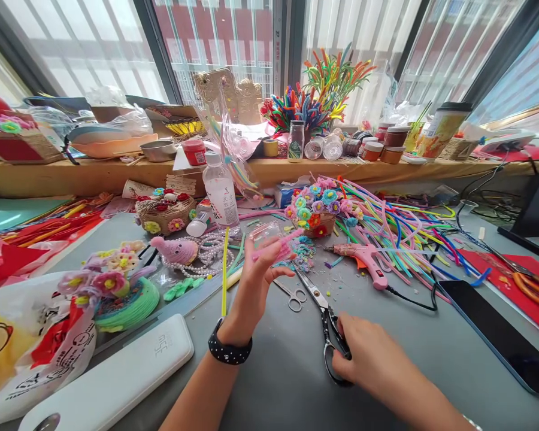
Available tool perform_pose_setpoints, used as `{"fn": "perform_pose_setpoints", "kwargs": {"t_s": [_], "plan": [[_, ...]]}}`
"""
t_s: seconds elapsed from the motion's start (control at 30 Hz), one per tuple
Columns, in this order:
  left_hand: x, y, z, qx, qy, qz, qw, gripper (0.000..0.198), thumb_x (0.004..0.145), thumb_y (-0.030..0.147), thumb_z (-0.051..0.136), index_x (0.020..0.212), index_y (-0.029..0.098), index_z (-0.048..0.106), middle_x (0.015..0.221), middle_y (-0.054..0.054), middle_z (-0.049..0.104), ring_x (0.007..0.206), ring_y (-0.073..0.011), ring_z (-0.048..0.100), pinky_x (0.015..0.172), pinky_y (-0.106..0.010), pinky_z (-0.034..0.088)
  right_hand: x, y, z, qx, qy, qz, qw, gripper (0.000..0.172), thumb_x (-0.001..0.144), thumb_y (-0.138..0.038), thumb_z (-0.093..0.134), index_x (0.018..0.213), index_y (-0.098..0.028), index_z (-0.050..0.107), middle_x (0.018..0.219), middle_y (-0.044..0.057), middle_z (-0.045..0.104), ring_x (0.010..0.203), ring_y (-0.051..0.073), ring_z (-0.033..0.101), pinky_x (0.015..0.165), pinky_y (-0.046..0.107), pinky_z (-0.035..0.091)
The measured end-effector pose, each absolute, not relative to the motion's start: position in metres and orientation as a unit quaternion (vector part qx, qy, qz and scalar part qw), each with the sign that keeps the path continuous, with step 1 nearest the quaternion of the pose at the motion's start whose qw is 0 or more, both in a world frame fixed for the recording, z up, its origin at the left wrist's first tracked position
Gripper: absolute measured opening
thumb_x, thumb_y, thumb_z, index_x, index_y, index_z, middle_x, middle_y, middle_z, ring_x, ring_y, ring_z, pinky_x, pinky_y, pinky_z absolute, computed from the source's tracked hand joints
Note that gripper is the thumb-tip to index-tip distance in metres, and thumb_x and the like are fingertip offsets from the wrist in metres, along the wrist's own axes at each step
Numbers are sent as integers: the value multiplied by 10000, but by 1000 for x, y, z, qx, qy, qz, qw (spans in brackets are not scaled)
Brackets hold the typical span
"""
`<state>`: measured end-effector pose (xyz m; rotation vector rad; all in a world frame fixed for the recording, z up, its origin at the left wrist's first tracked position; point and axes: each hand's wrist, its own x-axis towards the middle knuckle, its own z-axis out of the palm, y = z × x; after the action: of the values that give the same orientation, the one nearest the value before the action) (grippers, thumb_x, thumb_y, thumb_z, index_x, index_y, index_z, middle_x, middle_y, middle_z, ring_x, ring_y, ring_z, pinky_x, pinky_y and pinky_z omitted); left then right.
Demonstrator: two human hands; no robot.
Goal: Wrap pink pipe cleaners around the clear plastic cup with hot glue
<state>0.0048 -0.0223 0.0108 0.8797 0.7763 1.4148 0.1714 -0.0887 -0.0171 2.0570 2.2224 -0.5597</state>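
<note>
My left hand (256, 278) is raised over the middle of the table, some fingers bent and apart. A short pink pipe cleaner piece (291, 240) shows at its fingertips and seems pinched there; the exact grip is partly hidden. My right hand (368, 353) is closed round the black handles of large scissors (317, 293), which lie with blades pointing away towards the left hand. Small silver scissors (295, 298) lie between the two hands. A yellow-green pipe cleaner (225, 272) runs up from beside my left wrist.
A pink glue gun (363, 257) and a phone (498, 335) lie to the right, near a heap of coloured pipe cleaners (399, 221). A flower basket (318, 224) and bottle (221, 194) stand behind. A white power bank (117, 377) lies at left.
</note>
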Motion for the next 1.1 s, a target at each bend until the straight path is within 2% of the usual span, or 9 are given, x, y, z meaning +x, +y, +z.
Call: {"fn": "perform_pose_setpoints", "kwargs": {"t_s": [0.17, 0.27, 0.33, 0.4, 0.57, 0.77, 0.87, 1.0, 1.1], "plan": [[3, -23, 12, 379, 336, 610, 609, 670, 697, 293, 667, 1263, 232, 315, 1274, -141, 475, 911, -215, 622, 578, -261, 550, 206, -94, -24, 635, 708, -302, -68, 47, 669, -171, 481, 673, -194, 521, 552, -20, 551, 501, 128, 462, 462, 240, 263], [3, -23, 13, 370, 342, 614, 607, 674, 689, 305, 672, 1254, 215, 315, 1269, -149, 475, 882, -205, 628, 559, -254, 543, 228, -98, -29, 597, 647, -448, -156, 91, 697, -255, 547, 743, -185, 581, 640, 7, 634, 582, 143, 561, 533, 242, 404], [3, -23, 14, 363, 346, 620, 603, 650, 685, 317, 669, 1228, 204, 330, 1244, -146, 486, 801, -184, 645, 543, -252, 538, 239, -101, -31, 561, 563, -571, -206, 219, 742, -387, 556, 790, -180, 606, 742, 58, 693, 674, 176, 643, 628, 280, 486], [2, -22, 14, 357, 341, 625, 605, 599, 692, 314, 659, 1196, 201, 355, 1212, -130, 503, 753, -169, 653, 548, -251, 538, 249, -105, -33, 562, 509, -615, -217, 345, 699, -500, 616, 809, -175, 644, 805, 100, 717, 745, 217, 681, 686, 317, 519], [-1, -21, 14, 337, 326, 627, 622, 509, 719, 291, 635, 1147, 201, 376, 1126, -101, 532, 765, -170, 653, 573, -247, 548, 262, -108, -43, 570, 503, -584, -284, 433, 623, -558, 681, 872, -206, 720, 1000, 132, 713, 957, 288, 662, 858, 365, 510], [-2, -21, 14, 315, 315, 637, 629, 515, 721, 276, 625, 1166, 212, 374, 1102, -80, 533, 810, -186, 646, 610, -274, 557, 237, -90, -38, 552, 581, -457, -386, 580, 600, -653, 621, 999, -235, 669, 1132, 137, 659, 1077, 323, 594, 919, 402, 469], [-5, -19, 15, 296, 320, 657, 615, 538, 731, 277, 611, 1205, 218, 363, 1011, -52, 545, 804, -178, 646, 621, -264, 553, 216, -70, -33, 493, 653, -428, -384, 561, 651, -622, 595, 1052, -230, 616, 1130, 130, 639, 1100, 308, 571, 923, 402, 458], [-8, -18, 15, 306, 333, 678, 579, 570, 730, 295, 611, 1229, 227, 342, 1027, -54, 535, 824, -188, 644, 605, -259, 549, 198, -51, -40, 431, 700, -425, -380, 510, 698, -601, 560, 1005, -196, 587, 1036, 120, 631, 1012, 290, 586, 902, 411, 455], [-7, -19, 14, 320, 347, 682, 558, 583, 718, 317, 616, 1216, 216, 331, 1060, -72, 524, 785, -184, 638, 583, -269, 549, 198, -51, -51, 411, 701, -447, -374, 590, 702, -629, 538, 1106, -200, 537, 1142, 135, 581, 1066, 299, 553, 910, 406, 444]]}}
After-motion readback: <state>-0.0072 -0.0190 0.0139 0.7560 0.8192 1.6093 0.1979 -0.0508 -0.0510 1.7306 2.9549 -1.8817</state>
